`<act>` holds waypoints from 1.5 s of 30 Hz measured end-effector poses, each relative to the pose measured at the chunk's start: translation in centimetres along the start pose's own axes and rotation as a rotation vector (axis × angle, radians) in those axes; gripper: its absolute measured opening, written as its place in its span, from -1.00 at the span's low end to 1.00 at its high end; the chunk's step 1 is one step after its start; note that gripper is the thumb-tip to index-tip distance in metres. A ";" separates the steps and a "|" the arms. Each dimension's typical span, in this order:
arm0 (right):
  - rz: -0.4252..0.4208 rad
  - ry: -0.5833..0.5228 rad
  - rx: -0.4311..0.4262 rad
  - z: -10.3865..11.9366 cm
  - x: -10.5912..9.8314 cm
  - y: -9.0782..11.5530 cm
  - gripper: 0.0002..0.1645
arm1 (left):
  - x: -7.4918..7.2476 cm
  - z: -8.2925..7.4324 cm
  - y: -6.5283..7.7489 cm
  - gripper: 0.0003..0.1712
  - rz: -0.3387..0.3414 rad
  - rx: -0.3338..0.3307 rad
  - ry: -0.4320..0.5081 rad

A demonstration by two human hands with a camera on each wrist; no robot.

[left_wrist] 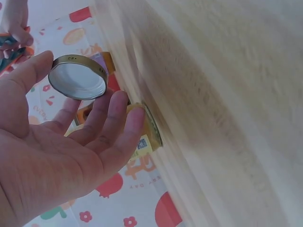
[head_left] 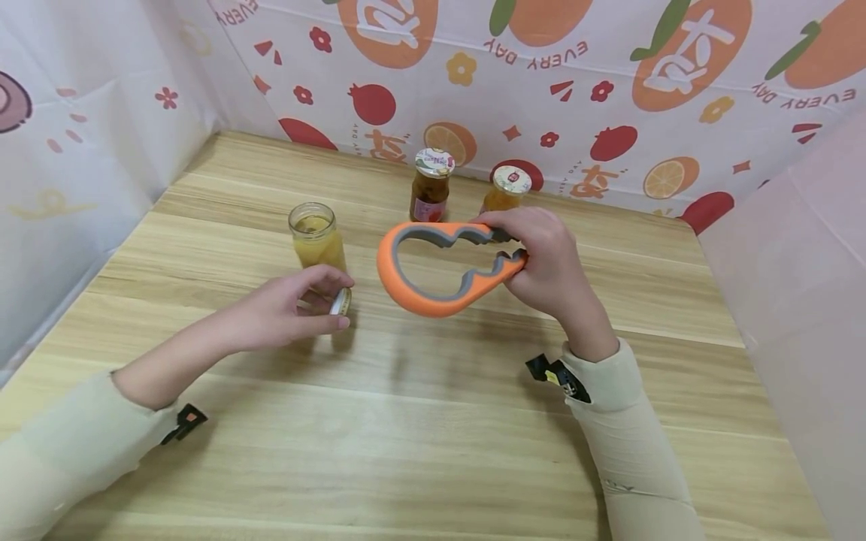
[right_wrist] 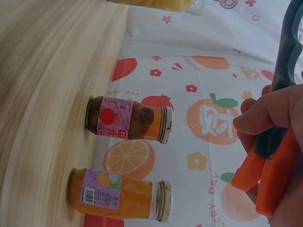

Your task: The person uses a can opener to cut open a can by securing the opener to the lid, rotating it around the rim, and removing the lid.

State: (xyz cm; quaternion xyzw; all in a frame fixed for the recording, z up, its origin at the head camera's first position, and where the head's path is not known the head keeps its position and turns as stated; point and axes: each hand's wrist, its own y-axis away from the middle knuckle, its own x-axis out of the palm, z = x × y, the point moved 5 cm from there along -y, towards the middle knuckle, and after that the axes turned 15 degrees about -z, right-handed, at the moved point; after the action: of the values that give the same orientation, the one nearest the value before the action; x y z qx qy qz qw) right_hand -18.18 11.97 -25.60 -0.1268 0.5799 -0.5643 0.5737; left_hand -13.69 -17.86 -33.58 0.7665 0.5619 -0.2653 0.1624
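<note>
A metal jar lid [left_wrist: 79, 78], gold-rimmed and pale inside, is pinched between the thumb and fingers of my left hand [head_left: 291, 308]. Just beyond that hand stands an uncovered glass jar [head_left: 318, 237] of yellow fruit in liquid; the fingers partly hide its base. My right hand [head_left: 544, 255] grips an orange jar opener [head_left: 433, 304] with grey toothed inner edges by its handle ends. The opener is held above the table, its loop pointing left. In the right wrist view the same opener's dark inner edge [right_wrist: 286, 61] shows beside the fingers.
Two capped jars stand at the back: a dark one with a pink label [right_wrist: 113, 118] and an orange one [right_wrist: 128, 194], partly behind my right hand in the head view. A fruit-print curtain [head_left: 582, 98] hangs behind the wooden table [head_left: 433, 451].
</note>
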 end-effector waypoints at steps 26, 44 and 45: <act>0.013 -0.008 0.038 0.3 0.2 0.0 -0.34 | -0.8 0.5 0.4 -0.49 0.040 0.131 -0.509; 0.025 -0.013 0.037 0.3 0.4 0.1 -0.35 | 0.0 0.8 0.8 -0.44 0.005 0.166 -0.678; 0.025 -0.014 0.037 0.3 0.4 0.1 -0.35 | 0.0 0.8 0.8 -0.44 0.004 0.162 -0.684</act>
State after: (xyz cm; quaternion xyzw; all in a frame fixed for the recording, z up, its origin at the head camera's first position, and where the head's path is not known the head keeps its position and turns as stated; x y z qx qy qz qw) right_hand -17.99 11.53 -25.76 -0.1131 0.5668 -0.5668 0.5871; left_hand -13.06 -18.53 -34.27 0.6447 0.4508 -0.5500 0.2805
